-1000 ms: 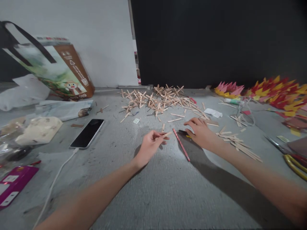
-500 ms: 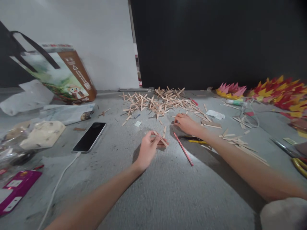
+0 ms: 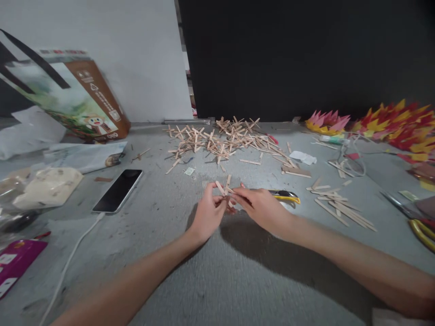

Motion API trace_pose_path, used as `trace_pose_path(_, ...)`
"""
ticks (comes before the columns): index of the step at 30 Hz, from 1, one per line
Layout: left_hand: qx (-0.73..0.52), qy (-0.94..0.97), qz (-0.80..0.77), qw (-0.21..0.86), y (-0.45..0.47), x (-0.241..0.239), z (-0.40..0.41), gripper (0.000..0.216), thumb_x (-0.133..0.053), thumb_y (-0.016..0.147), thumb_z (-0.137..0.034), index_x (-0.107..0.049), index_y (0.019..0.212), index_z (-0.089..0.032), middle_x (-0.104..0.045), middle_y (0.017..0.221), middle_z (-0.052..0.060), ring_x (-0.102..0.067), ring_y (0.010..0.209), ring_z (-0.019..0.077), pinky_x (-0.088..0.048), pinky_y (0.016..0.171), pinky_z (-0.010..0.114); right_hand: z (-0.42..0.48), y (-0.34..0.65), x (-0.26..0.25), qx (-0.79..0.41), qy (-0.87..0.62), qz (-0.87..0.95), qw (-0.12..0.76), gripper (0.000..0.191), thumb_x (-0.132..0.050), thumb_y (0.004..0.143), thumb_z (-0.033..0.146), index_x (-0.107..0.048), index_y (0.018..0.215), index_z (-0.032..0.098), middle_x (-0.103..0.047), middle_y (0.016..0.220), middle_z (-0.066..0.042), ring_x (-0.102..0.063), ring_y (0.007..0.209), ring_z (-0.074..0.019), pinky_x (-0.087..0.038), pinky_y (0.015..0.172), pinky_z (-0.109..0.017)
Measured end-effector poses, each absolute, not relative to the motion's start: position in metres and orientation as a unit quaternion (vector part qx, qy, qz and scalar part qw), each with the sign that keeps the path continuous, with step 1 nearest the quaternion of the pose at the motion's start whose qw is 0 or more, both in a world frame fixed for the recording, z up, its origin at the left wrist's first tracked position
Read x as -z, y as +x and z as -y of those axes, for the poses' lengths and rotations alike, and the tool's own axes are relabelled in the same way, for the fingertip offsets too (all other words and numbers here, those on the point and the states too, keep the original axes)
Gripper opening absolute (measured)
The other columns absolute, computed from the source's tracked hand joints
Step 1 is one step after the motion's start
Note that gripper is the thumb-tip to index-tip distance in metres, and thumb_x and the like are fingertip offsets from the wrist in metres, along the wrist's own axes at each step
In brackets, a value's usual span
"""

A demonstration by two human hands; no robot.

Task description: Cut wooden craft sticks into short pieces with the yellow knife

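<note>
Flat wooden craft sticks [image 3: 220, 187] crossed over each other are pinched in my left hand [image 3: 207, 213], above the middle of the grey table. My right hand [image 3: 263, 209] has come up against them from the right, its thumb and fingers closed on a small wooden stick [image 3: 230, 190] whose tip lies across the crossing. Part of the joint is hidden behind my fingers. Just beyond my right hand lies a yellow and black utility knife [image 3: 287, 196], partly covered by that hand. The red pencil is almost wholly hidden under it.
A heap of crossed sticks [image 3: 217, 142] lies at the back. Loose sticks [image 3: 340, 206] are spread at the right, near scissors [image 3: 421, 233]. Red and yellow paper crowns [image 3: 397, 129] stand far right. To the left are a phone [image 3: 118, 191] on a cable and a printed bag [image 3: 84, 99].
My right hand has moved left and nearer from the table by the heap, bringing a small stick to the crossed sticks. My left hand keeps its hold. The view has shifted slightly right.
</note>
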State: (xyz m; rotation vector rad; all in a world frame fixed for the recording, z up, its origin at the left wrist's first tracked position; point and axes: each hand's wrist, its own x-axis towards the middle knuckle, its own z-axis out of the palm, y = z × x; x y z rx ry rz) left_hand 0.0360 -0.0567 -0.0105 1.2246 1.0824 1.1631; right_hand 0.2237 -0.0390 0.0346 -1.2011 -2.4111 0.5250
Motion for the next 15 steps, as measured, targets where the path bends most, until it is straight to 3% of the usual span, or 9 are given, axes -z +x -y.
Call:
trace_pose_path(2, -0.480, 0.527, -0.455, 0.534, 0.037, 0.009, 0.059, 0.044, -0.071, 0.093, -0.046, -0.042, 0.118, -0.025, -0.080, 0.090, 0.005, -0.078, 0.071, 0.0223, -0.062, 0.072, 0.036, 0.039, 0.223, -0.031, -0.164, -0.429, 0.866, 0.196, 0.024, -0.045, 0.109, 0.030, -0.066, 0.119, 0.021, -0.077, 0.087, -0.004, -0.066, 0.066, -0.0171, -0.034, 0.063, -0.028)
trace_pose_path(7, -0.470, 0.534, -0.457, 0.534, 0.038, 0.005, 0.062, 0.043, -0.071, 0.094, -0.044, -0.041, 0.118, -0.025, -0.080, 0.086, 0.004, -0.078, 0.072, 0.0223, -0.060, 0.071, 0.031, 0.039, 0.220, -0.024, -0.119, -0.427, 0.877, 0.189, 0.026, -0.044, 0.108, 0.025, -0.066, 0.096, 0.018, -0.073, 0.077, -0.004, -0.063, 0.060, -0.0154, -0.032, 0.061, -0.028)
trace_pose_path(15, -0.476, 0.531, -0.461, 0.528, 0.039, 0.003, 0.065, 0.042, -0.072, 0.093, -0.038, -0.041, 0.118, -0.025, -0.080, 0.085, 0.004, -0.079, 0.071, 0.0238, -0.059, 0.067, 0.030, 0.042, 0.222, -0.020, -0.046, -0.390, 0.898, 0.197, 0.020, -0.047, 0.106, 0.019, -0.065, 0.097, 0.018, -0.072, 0.077, -0.003, -0.061, 0.061, -0.0147, -0.031, 0.064, -0.029)
